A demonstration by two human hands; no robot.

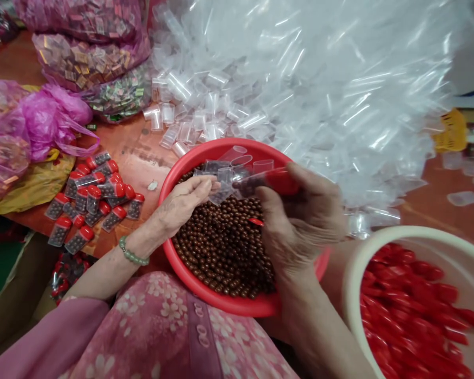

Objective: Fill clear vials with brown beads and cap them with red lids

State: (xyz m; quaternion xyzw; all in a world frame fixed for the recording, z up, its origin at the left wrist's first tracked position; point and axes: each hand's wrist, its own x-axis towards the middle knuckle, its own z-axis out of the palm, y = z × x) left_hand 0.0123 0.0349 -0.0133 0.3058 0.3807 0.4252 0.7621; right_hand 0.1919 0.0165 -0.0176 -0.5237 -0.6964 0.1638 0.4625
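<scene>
Over a red basin [221, 304] of round brown balls [221, 247], both hands are raised. My left hand [187, 202], a green bead bracelet on its wrist, has its fingers pinched together at a clear plastic container among others at the basin's far side. My right hand [300, 221] is wrapped round a container with a red cap [282, 180] and dark contents, blurred by motion. Several clear empty containers [240, 160] lie in the basin's far part. A small red piece [256, 222] shows on the balls beside my right thumb.
A big heap of clear containers [300, 95] fills the back. Filled red-capped containers [92, 197] lie at the left, near pink bags [51, 118]. A cream tub [418, 231] of red caps [414, 316] stands at the right.
</scene>
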